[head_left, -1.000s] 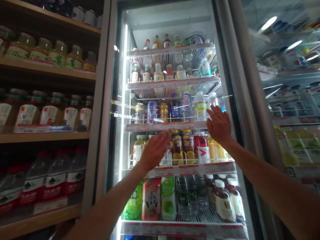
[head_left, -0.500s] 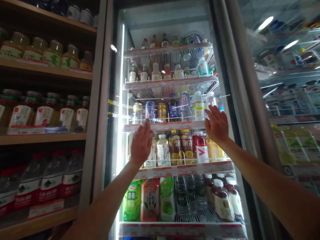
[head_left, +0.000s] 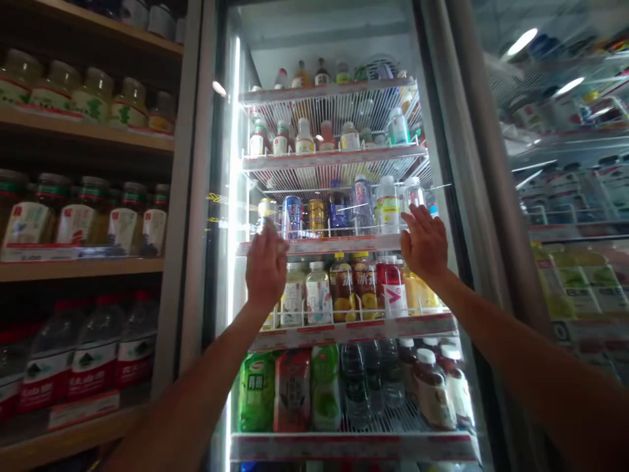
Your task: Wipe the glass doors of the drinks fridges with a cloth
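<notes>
Your right hand (head_left: pixel 425 241) spreads its fingers; your left hand (head_left: pixel 266 269), blurred, I cannot tell. The glass door (head_left: pixel 329 38) seems stiff, slippery; hold its edge.

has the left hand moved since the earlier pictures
Yes, leftward: one second ago the left hand reached right of the blue can; now it lies to the can's lower left.
</notes>
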`<action>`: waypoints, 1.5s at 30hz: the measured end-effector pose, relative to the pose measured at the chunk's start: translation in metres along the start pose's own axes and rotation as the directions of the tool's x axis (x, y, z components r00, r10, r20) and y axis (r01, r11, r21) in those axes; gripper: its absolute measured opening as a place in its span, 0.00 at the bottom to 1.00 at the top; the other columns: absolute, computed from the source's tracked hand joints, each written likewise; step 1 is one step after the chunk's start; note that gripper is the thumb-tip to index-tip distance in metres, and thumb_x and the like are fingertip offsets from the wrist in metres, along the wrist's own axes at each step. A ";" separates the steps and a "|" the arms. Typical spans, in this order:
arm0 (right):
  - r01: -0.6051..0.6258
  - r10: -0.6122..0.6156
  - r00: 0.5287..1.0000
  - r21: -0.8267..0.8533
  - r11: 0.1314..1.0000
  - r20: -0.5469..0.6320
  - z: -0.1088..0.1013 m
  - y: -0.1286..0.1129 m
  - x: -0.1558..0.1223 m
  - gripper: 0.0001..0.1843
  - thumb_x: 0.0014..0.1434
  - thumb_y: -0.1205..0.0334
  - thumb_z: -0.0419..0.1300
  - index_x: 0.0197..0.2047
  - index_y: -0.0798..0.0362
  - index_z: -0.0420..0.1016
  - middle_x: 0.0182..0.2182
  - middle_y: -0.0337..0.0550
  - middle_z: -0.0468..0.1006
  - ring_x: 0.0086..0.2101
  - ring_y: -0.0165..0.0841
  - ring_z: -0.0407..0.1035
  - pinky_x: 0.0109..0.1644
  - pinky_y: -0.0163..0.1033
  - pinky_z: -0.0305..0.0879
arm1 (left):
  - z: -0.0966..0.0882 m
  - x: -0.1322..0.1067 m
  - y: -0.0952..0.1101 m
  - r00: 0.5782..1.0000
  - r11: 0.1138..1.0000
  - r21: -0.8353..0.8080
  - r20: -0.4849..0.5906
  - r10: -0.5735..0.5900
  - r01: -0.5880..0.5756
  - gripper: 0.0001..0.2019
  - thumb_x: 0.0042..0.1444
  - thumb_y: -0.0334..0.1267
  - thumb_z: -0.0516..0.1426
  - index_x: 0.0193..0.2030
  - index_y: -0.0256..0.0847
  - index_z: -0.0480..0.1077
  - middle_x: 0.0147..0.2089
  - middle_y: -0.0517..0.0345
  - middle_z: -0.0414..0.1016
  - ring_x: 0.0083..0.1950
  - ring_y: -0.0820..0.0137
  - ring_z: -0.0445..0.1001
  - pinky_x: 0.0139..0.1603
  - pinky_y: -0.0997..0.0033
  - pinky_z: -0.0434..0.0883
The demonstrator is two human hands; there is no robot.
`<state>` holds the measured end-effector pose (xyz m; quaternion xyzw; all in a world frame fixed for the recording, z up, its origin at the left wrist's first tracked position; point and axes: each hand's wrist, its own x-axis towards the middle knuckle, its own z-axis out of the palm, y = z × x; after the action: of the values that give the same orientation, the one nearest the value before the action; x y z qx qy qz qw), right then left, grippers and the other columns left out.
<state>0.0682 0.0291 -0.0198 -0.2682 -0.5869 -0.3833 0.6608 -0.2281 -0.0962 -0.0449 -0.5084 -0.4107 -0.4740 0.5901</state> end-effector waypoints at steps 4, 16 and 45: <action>-0.010 0.010 1.000 -0.004 1.000 0.003 -0.001 -0.002 0.000 0.22 0.60 0.61 0.45 0.56 0.52 0.65 0.59 0.47 0.64 0.61 0.39 0.53 0.62 0.51 0.49 | 0.009 0.005 0.016 0.992 0.993 0.002 -0.053 -0.114 0.114 0.27 0.61 0.35 0.45 0.67 0.40 0.46 0.69 0.49 0.49 0.68 0.59 0.49 0.66 0.51 0.54; -0.015 0.015 1.000 -0.008 1.000 0.005 0.001 -0.001 -0.001 0.22 0.59 0.62 0.46 0.55 0.53 0.65 0.59 0.47 0.63 0.61 0.39 0.54 0.62 0.52 0.50 | -0.003 0.012 -0.009 0.989 0.990 0.011 -0.058 -0.137 0.138 0.29 0.61 0.34 0.46 0.68 0.39 0.41 0.69 0.48 0.46 0.68 0.59 0.51 0.66 0.48 0.54; -0.005 0.005 1.000 0.008 1.000 -0.005 -0.001 -0.002 -0.002 0.21 0.58 0.63 0.46 0.54 0.54 0.66 0.59 0.49 0.65 0.60 0.40 0.55 0.61 0.53 0.51 | 0.005 0.017 -0.012 0.971 0.973 0.008 -0.069 -0.229 0.230 0.26 0.60 0.36 0.46 0.66 0.37 0.49 0.68 0.47 0.49 0.68 0.56 0.50 0.66 0.46 0.53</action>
<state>0.0673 0.0278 -0.0217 -0.2660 -0.5860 -0.3803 0.6642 -0.2361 -0.0941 -0.0258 -0.4364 -0.4502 -0.5525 0.5491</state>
